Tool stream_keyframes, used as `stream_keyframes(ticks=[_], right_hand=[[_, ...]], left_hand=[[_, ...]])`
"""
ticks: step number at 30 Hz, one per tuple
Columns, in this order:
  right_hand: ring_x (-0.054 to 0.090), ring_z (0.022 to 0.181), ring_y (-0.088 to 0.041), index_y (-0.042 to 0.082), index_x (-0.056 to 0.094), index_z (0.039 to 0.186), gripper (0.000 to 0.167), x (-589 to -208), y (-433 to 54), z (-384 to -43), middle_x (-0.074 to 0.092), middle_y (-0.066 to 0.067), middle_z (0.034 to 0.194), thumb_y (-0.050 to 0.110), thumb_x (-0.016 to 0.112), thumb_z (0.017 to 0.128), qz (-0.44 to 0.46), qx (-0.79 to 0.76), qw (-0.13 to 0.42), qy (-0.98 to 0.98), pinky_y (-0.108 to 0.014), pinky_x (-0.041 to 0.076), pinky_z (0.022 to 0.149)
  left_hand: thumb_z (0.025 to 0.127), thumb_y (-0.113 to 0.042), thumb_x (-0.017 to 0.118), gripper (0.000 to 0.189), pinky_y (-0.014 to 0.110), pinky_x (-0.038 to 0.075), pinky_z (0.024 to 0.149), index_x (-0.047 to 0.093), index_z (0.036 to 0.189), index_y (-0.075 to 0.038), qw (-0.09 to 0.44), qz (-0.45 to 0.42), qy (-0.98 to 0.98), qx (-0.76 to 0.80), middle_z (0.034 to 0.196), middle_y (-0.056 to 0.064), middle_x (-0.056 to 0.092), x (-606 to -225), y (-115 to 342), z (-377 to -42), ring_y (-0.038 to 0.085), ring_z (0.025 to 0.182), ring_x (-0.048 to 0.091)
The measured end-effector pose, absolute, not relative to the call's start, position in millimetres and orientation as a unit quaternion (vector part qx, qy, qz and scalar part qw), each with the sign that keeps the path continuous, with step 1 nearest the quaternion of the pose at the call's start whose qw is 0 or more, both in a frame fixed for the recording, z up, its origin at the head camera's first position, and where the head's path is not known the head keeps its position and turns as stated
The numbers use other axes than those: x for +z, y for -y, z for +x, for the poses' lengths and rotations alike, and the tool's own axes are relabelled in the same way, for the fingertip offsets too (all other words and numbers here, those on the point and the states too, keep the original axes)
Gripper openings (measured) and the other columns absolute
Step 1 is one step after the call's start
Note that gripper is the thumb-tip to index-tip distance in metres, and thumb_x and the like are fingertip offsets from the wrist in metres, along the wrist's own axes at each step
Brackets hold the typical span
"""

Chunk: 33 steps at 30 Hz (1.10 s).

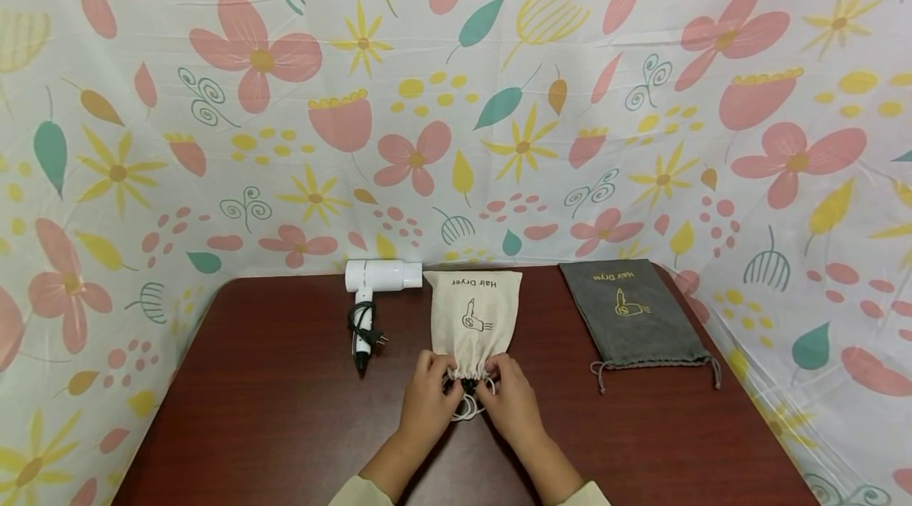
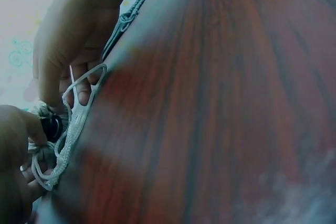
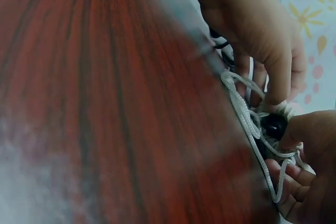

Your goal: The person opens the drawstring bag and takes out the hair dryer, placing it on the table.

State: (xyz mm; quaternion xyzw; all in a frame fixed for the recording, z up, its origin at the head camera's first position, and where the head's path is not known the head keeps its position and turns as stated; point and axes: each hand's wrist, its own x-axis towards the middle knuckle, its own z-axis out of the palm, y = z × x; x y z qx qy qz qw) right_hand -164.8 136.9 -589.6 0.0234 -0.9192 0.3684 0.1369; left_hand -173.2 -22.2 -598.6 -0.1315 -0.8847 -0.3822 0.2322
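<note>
A cream drawstring bag (image 1: pixel 476 316) with "Hair Dryer" lettering, upside down from here, lies on the table in the head view. Its neck is gathered between my hands. My left hand (image 1: pixel 428 397) pinches the left side of the gathered cloth, and my right hand (image 1: pixel 514 401) pinches the right. Something shiny and black (image 3: pixel 274 125) shows in the bag's mouth; what it belongs to is hidden by the cloth. White drawstrings (image 2: pixel 73 124) hang in loops from the neck between the hands.
Left of the bag lies a white hair dryer (image 1: pixel 385 275), its black cord (image 1: pixel 362 319) wound round the handle. A grey drawstring bag (image 1: pixel 637 332) lies flat at the right. The dark red table (image 1: pixel 285 427) meets a flowered cloth backdrop (image 1: pixel 456 94) behind.
</note>
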Motion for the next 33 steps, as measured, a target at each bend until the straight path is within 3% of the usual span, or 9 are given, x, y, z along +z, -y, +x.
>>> stream_keyframes(ticks=[9,25,33], right_hand=[[0.053,0.071,-0.009,0.014,0.055,0.096,0.025,-587.2,-133.1,-166.8,0.056,-0.001,0.088,0.011,0.076,0.082,0.018,0.367,0.121,0.922,-0.023,0.042,0.061],[0.047,0.067,-0.006,0.016,0.054,0.096,0.025,-584.4,-133.3,-166.6,0.055,0.001,0.087,0.013,0.073,0.08,0.007,0.369,0.133,0.92,-0.024,0.041,0.06],[0.048,0.065,-0.007,0.016,0.054,0.095,0.026,-585.4,-135.1,-167.7,0.054,0.002,0.085,0.012,0.074,0.078,-0.003,0.372,0.136,0.918,-0.025,0.041,0.059]], left_hand=[[0.079,-0.01,0.081,0.028,0.023,0.044,0.06,0.061,0.098,-0.014,0.2,-0.123,0.9,-0.367,0.097,0.001,0.047,-595.8,22.2,-174.2,0.009,0.07,0.049],[0.08,-0.011,0.076,0.025,0.019,0.038,0.053,0.059,0.098,-0.016,0.224,-0.118,0.9,-0.355,0.095,0.0,0.046,-594.9,21.5,-176.6,0.007,0.064,0.041],[0.078,-0.01,0.074,0.024,0.021,0.04,0.056,0.059,0.097,-0.015,0.223,-0.108,0.897,-0.367,0.095,0.0,0.046,-595.1,23.4,-177.3,0.011,0.067,0.045]])
